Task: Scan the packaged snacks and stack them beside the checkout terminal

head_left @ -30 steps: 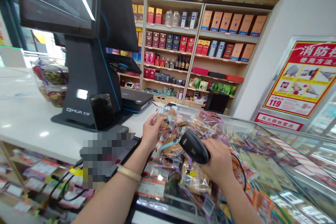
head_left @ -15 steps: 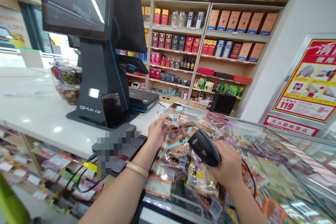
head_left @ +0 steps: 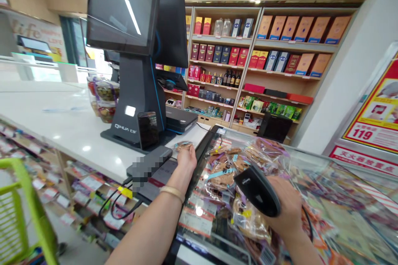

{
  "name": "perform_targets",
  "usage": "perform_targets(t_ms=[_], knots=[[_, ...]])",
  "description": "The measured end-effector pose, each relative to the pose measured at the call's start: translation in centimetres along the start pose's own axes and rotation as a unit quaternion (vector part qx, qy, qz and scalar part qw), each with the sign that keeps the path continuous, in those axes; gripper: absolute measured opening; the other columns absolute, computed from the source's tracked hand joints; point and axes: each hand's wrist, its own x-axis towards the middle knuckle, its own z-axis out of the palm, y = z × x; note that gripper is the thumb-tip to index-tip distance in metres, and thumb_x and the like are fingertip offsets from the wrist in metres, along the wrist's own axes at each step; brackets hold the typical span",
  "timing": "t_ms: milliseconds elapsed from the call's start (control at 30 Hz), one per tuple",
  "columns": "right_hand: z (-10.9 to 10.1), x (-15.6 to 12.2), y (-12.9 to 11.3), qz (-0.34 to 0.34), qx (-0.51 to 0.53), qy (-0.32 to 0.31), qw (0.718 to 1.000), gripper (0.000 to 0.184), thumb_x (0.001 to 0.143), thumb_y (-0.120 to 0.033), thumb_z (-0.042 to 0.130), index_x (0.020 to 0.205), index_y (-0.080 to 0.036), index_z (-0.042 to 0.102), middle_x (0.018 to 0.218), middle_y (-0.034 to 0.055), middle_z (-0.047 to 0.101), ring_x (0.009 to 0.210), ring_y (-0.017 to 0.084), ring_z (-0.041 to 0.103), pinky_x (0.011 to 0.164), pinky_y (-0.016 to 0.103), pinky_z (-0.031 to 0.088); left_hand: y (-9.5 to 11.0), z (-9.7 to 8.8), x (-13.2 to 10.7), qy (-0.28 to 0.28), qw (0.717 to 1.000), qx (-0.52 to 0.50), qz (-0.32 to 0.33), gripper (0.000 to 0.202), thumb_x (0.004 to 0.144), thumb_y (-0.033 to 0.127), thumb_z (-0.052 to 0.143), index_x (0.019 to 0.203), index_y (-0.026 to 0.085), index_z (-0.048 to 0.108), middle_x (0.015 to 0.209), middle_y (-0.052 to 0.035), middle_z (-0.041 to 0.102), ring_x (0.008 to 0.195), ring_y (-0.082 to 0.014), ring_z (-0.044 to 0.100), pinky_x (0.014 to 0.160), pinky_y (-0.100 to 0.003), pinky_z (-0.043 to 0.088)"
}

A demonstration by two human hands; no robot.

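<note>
My left hand (head_left: 187, 158) grips a small clear packet of brown baked food (head_left: 183, 145) by its near side, over the white counter beside the register. My right hand (head_left: 284, 203) is wrapped round a black barcode scanner (head_left: 258, 190), its head tilted toward the left. Beneath and behind the scanner lies a heap of clear-wrapped packets of flat brown biscuits (head_left: 220, 176), some with blue or yellow strips. One wrapped packet with a yellow label (head_left: 248, 215) lies just under the scanner. The scanner's cable (head_left: 308, 219) trails behind my right wrist.
A black register (head_left: 139, 91) with two screens stands on the white counter (head_left: 71, 128). Clear tubs of food (head_left: 105, 95) sit behind it. A glass display case (head_left: 348, 198) extends right. A green basket (head_left: 27, 211) is at the left edge. Shelves with boxes (head_left: 217, 54) line the back.
My left hand has moved left with its packet, from over the heap to the white counter. My right hand still holds the scanner. The view has shifted left, showing more green basket.
</note>
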Motion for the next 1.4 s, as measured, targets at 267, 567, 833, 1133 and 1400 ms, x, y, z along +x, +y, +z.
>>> perform_targets(t_ms=[267, 567, 833, 1133, 1400], knots=[[-0.1, -0.2, 0.2, 0.001, -0.01, 0.008, 1.0, 0.021, 0.079, -0.028, 0.058, 0.098, -0.019, 0.059, 0.084, 0.0072, 0.064, 0.078, 0.022, 0.06, 0.069, 0.035, 0.045, 0.2, -0.4, 0.8, -0.021, 0.998, 0.035, -0.056, 0.016, 0.081, 0.007, 0.047, 0.085, 0.02, 0.056, 0.088, -0.0067, 0.06, 0.087, -0.0135, 0.064, 0.076, -0.023, 0.055], [-0.1, -0.1, 0.6, -0.018, -0.017, 0.012, 1.0, 0.022, 0.078, -0.025, 0.057, 0.099, -0.02, 0.058, 0.085, 0.0073, 0.064, 0.077, 0.022, 0.06, 0.067, 0.034, 0.046, 0.7, -0.8, 0.7, -0.05, 0.996, 0.069, -0.039, 0.017, 0.079, 0.012, 0.046, 0.088, 0.022, 0.055, 0.122, -0.0067, 0.058, 0.116, -0.0159, 0.057, 0.089, -0.03, 0.052], [-0.2, 0.1, 0.1, 0.009, -0.016, 0.016, 1.0, 0.018, 0.081, -0.027, 0.056, 0.098, -0.02, 0.057, 0.084, 0.0075, 0.065, 0.077, 0.022, 0.06, 0.068, 0.036, 0.047, -0.5, -0.4, -2.6, -0.189, 0.948, 0.256, 0.004, 0.018, 0.07, 0.016, 0.073, 0.086, 0.017, 0.067, 0.087, -0.0092, 0.071, 0.075, -0.0158, 0.065, 0.063, -0.023, 0.051], [-0.3, 0.0, 0.2, 0.02, -0.023, 0.028, 0.999, 0.023, 0.079, -0.034, 0.061, 0.097, -0.02, 0.058, 0.083, 0.0075, 0.065, 0.077, 0.023, 0.062, 0.068, 0.036, 0.048, -3.0, -0.8, -5.0, -0.404, 0.795, 0.424, 0.157, 0.042, 0.047, 0.011, 0.086, 0.087, 0.017, 0.075, 0.073, -0.0053, 0.071, 0.065, -0.0151, 0.063, 0.066, -0.026, 0.051], [-0.7, -0.1, 0.8, 0.039, -0.048, 0.067, 0.996, 0.018, 0.082, -0.029, 0.058, 0.098, -0.02, 0.055, 0.082, 0.0072, 0.063, 0.077, 0.023, 0.06, 0.066, 0.036, 0.047, -0.9, -1.9, -5.3, -0.531, 0.63, 0.535, 0.187, 0.098, 0.018, 0.019, 0.092, 0.113, 0.021, 0.068, 0.121, -0.0131, 0.066, 0.118, -0.0355, 0.057, 0.106, -0.043, 0.039]])
